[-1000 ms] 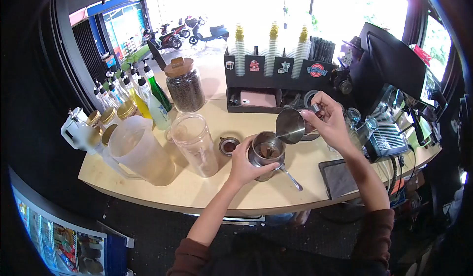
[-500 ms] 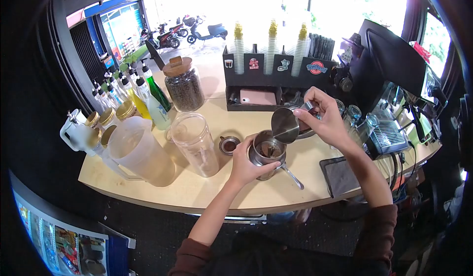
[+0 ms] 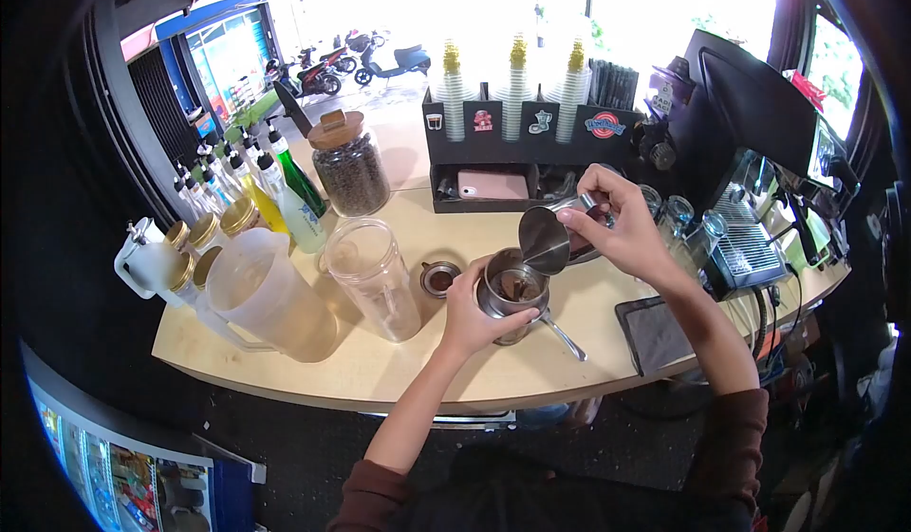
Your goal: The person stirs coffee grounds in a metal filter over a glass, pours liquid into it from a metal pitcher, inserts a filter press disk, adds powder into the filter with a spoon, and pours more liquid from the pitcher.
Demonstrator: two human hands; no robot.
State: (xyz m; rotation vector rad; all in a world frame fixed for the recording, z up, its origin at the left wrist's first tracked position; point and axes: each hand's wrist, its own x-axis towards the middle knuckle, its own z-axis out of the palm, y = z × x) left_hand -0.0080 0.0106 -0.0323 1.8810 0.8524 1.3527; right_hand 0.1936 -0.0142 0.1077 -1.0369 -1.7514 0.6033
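My left hand (image 3: pixel 473 316) is wrapped round a small metal cup (image 3: pixel 518 290), which stands upright on a glass vessel and has dark brown contents. A spoon handle (image 3: pixel 567 336) sticks out beside it toward the front right. My right hand (image 3: pixel 619 226) grips the handle of a steel pitcher (image 3: pixel 546 242), tilted left with its lip at the cup's rim. Whether liquid is flowing is too small to tell. Left of the cup, a small round metal piece (image 3: pixel 439 279) with a dark centre lies on the counter.
A clear plastic jug (image 3: pixel 378 290) and a larger frosted pitcher (image 3: pixel 270 299) stand at left, with bottles (image 3: pixel 285 200) and a bean jar (image 3: pixel 350 171) behind. A black cup organizer (image 3: pixel 503 143) is at the back. At right are a dark cloth (image 3: pixel 657 333) and glasses (image 3: pixel 675 216).
The steel pitcher in my right hand has shifted slightly left and tipped further over the metal cup. My left hand still holds the cup. The camera view has moved a little.
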